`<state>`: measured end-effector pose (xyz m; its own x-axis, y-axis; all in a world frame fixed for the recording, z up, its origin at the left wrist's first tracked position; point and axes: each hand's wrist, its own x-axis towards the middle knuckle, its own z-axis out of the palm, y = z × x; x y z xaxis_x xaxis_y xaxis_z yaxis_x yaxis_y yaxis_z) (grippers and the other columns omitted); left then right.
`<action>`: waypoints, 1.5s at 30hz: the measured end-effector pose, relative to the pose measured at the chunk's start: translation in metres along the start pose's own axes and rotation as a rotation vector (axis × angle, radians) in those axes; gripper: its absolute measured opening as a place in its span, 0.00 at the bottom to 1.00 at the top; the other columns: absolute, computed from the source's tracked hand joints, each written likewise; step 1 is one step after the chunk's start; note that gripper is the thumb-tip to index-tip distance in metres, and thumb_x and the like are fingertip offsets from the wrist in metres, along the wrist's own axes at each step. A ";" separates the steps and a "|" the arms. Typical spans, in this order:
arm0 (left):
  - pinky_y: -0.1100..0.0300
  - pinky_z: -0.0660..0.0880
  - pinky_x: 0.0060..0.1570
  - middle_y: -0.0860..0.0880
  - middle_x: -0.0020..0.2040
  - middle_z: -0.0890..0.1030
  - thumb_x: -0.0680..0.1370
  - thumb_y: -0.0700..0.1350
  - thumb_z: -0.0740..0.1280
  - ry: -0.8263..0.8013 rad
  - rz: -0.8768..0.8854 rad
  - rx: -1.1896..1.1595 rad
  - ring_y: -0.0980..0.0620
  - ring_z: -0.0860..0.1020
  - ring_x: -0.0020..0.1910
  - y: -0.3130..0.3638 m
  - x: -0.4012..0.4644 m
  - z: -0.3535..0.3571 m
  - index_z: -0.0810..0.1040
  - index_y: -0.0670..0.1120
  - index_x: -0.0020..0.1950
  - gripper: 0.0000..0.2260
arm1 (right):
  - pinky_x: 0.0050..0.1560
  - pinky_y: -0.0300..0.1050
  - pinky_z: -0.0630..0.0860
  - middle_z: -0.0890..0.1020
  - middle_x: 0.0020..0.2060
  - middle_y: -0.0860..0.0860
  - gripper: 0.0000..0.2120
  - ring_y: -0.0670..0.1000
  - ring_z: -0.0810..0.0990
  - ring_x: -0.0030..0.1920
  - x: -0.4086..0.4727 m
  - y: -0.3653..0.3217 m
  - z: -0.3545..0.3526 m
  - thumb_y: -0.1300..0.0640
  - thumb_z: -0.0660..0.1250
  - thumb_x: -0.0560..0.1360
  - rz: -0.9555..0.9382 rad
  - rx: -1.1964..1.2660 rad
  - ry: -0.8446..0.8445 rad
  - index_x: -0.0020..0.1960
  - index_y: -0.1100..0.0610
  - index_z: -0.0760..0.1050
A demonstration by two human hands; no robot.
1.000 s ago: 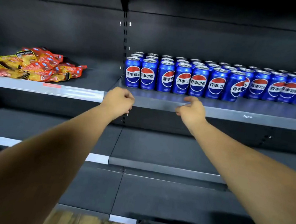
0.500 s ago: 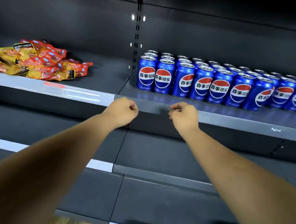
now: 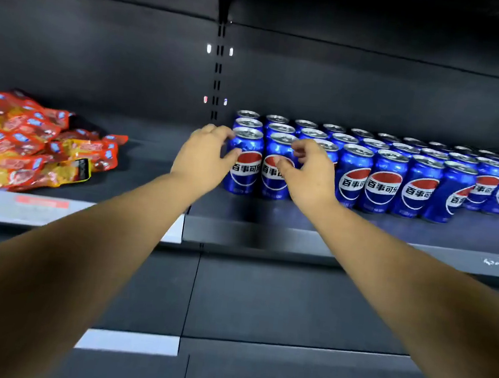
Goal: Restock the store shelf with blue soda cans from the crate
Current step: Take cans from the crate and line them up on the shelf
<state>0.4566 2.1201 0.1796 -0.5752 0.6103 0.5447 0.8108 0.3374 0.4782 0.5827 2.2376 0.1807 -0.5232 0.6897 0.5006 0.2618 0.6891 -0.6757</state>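
Far left of both hands, a heap of red and yellow snack packets (image 3: 34, 141) lay on the left bay of the shelf (image 3: 267, 240), well apart from the left hand. A slotted upright post (image 3: 218, 71) rose at the back panel, above and just behind the left hand.

Left hand (image 3: 203, 158) reached over the shelf's front edge. Its grip was spread and curved about the leftmost front can (image 3: 244, 163): fingers at the can's left side near the rim, thumb lying across its front by the red-and-blue logo. Whether the grip truly clasped the can or only touched it could not be told.

Right hand (image 3: 308, 173) sat just right of the left one, at the second front can (image 3: 274, 173). Grip half spread, fingers curled over the can's upper right, thumb tip on its logo. Firm hold or light contact: cannot tell. The third can of the front row was mostly hidden behind this hand.

Right of the right hand, the blue soda cans (image 3: 397, 179) stood upright in three rows, front to back, running on toward the frame's right edge, labels facing forward. The farthest cans were blurred.

Below both forearms lay lower dark shelves (image 3: 260, 307).
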 end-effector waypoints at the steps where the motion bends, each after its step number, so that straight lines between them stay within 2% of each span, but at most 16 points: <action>1: 0.55 0.68 0.59 0.43 0.58 0.75 0.78 0.47 0.65 0.012 0.042 0.014 0.44 0.72 0.59 -0.004 0.009 0.003 0.74 0.43 0.64 0.16 | 0.59 0.41 0.69 0.76 0.57 0.54 0.19 0.52 0.74 0.58 0.008 -0.001 0.003 0.55 0.69 0.74 -0.025 -0.057 0.021 0.63 0.60 0.72; 6: 0.55 0.63 0.66 0.46 0.68 0.70 0.74 0.51 0.69 -0.073 0.181 -0.045 0.44 0.66 0.67 -0.018 0.043 0.011 0.64 0.47 0.73 0.30 | 0.65 0.40 0.61 0.73 0.64 0.55 0.26 0.54 0.67 0.67 0.040 -0.009 0.010 0.51 0.70 0.73 -0.102 -0.327 0.019 0.67 0.59 0.71; 10: 0.59 0.64 0.67 0.46 0.68 0.71 0.72 0.49 0.72 -0.188 0.195 -0.164 0.48 0.69 0.67 -0.024 0.049 0.016 0.72 0.45 0.69 0.26 | 0.71 0.45 0.59 0.74 0.66 0.53 0.23 0.54 0.68 0.68 0.044 -0.004 0.009 0.55 0.70 0.73 -0.125 -0.441 -0.116 0.67 0.57 0.73; 14: 0.63 0.59 0.68 0.46 0.71 0.69 0.73 0.47 0.72 -0.217 0.226 -0.197 0.50 0.67 0.70 -0.026 0.051 0.017 0.71 0.43 0.69 0.26 | 0.74 0.50 0.54 0.75 0.66 0.52 0.21 0.51 0.69 0.69 0.041 0.000 0.010 0.62 0.69 0.73 -0.136 -0.397 -0.076 0.66 0.57 0.74; 17: 0.64 0.59 0.68 0.47 0.71 0.69 0.73 0.48 0.72 -0.203 0.224 -0.231 0.51 0.66 0.70 -0.028 0.051 0.020 0.71 0.44 0.70 0.27 | 0.75 0.47 0.43 0.73 0.67 0.50 0.22 0.48 0.68 0.70 0.039 0.002 0.011 0.62 0.68 0.74 -0.134 -0.367 -0.056 0.67 0.57 0.73; 19: 0.67 0.58 0.67 0.48 0.72 0.68 0.73 0.48 0.72 -0.181 0.218 -0.279 0.53 0.66 0.71 -0.031 0.048 0.025 0.68 0.45 0.71 0.28 | 0.72 0.44 0.39 0.72 0.68 0.50 0.22 0.47 0.65 0.71 0.038 0.005 0.012 0.62 0.67 0.75 -0.145 -0.351 -0.051 0.68 0.57 0.71; 22: 0.65 0.59 0.68 0.51 0.74 0.64 0.75 0.52 0.69 -0.162 0.114 -0.511 0.57 0.63 0.71 -0.037 0.041 0.032 0.59 0.48 0.76 0.33 | 0.73 0.48 0.38 0.67 0.72 0.50 0.25 0.50 0.56 0.75 0.034 0.014 0.015 0.61 0.65 0.75 -0.215 -0.492 -0.078 0.72 0.56 0.66; 24: 0.62 0.58 0.70 0.52 0.75 0.62 0.77 0.57 0.63 -0.100 -0.030 -0.696 0.59 0.61 0.71 -0.038 0.041 0.036 0.55 0.50 0.77 0.32 | 0.73 0.53 0.39 0.62 0.74 0.53 0.29 0.53 0.52 0.76 0.029 0.022 0.016 0.59 0.65 0.74 -0.325 -0.613 -0.061 0.74 0.58 0.62; 27: 0.56 0.58 0.72 0.53 0.75 0.63 0.76 0.64 0.60 0.001 -0.386 -0.997 0.55 0.62 0.73 -0.046 0.057 0.045 0.57 0.53 0.76 0.32 | 0.71 0.58 0.45 0.63 0.73 0.59 0.29 0.59 0.57 0.74 0.026 0.032 0.017 0.54 0.61 0.73 -0.613 -0.721 0.010 0.72 0.61 0.63; 30: 0.50 0.61 0.70 0.56 0.71 0.69 0.56 0.80 0.60 -0.059 -0.638 -1.191 0.53 0.68 0.69 -0.084 0.087 0.081 0.65 0.58 0.72 0.49 | 0.71 0.61 0.49 0.67 0.71 0.59 0.26 0.60 0.60 0.72 0.034 0.041 0.025 0.54 0.60 0.73 -1.004 -0.884 -0.005 0.70 0.58 0.62; 32: 0.49 0.63 0.70 0.53 0.69 0.72 0.53 0.81 0.60 -0.091 -0.648 -1.214 0.50 0.70 0.68 -0.099 0.097 0.106 0.70 0.55 0.70 0.51 | 0.72 0.59 0.47 0.67 0.70 0.56 0.24 0.58 0.61 0.71 0.039 0.047 0.031 0.56 0.60 0.75 -1.232 -0.905 -0.042 0.70 0.55 0.62; 35: 0.48 0.70 0.65 0.46 0.64 0.77 0.61 0.74 0.64 -0.146 -0.662 -1.270 0.45 0.76 0.62 -0.071 0.088 0.099 0.74 0.48 0.67 0.43 | 0.73 0.57 0.40 0.61 0.73 0.51 0.22 0.55 0.60 0.71 0.045 0.056 0.035 0.59 0.50 0.78 -1.399 -0.935 -0.165 0.72 0.54 0.60; 37: 0.51 0.72 0.62 0.42 0.67 0.74 0.71 0.71 0.56 -0.235 -0.681 -1.288 0.42 0.74 0.65 -0.056 0.088 0.097 0.69 0.46 0.71 0.38 | 0.73 0.56 0.40 0.60 0.72 0.50 0.21 0.54 0.59 0.72 0.051 0.064 0.036 0.59 0.44 0.80 -1.429 -0.956 -0.202 0.72 0.54 0.60; 39: 0.54 0.77 0.53 0.40 0.62 0.78 0.75 0.70 0.47 -0.342 -0.685 -1.358 0.43 0.79 0.58 -0.050 0.092 0.101 0.72 0.45 0.67 0.36 | 0.73 0.56 0.40 0.64 0.72 0.50 0.21 0.53 0.59 0.72 0.055 0.071 0.038 0.59 0.45 0.80 -1.445 -0.966 -0.200 0.71 0.54 0.61; 42: 0.59 0.80 0.34 0.42 0.40 0.84 0.78 0.67 0.44 -0.403 -0.659 -1.380 0.47 0.84 0.37 -0.043 0.098 0.106 0.77 0.44 0.52 0.32 | 0.73 0.56 0.42 0.67 0.72 0.50 0.22 0.52 0.60 0.72 0.058 0.077 0.043 0.58 0.54 0.78 -1.468 -0.951 -0.161 0.71 0.53 0.63; 45: 0.61 0.79 0.31 0.43 0.36 0.84 0.78 0.65 0.44 -0.425 -0.645 -1.387 0.48 0.83 0.33 -0.048 0.101 0.113 0.77 0.44 0.48 0.31 | 0.73 0.56 0.43 0.66 0.72 0.50 0.23 0.52 0.60 0.72 0.060 0.078 0.045 0.57 0.56 0.76 -1.496 -0.911 -0.145 0.71 0.54 0.64</action>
<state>0.3717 2.2468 0.1343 -0.5057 0.8569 -0.1002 -0.4076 -0.1350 0.9031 0.5352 2.3232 0.1335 -0.7652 -0.5840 0.2708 -0.1648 0.5844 0.7946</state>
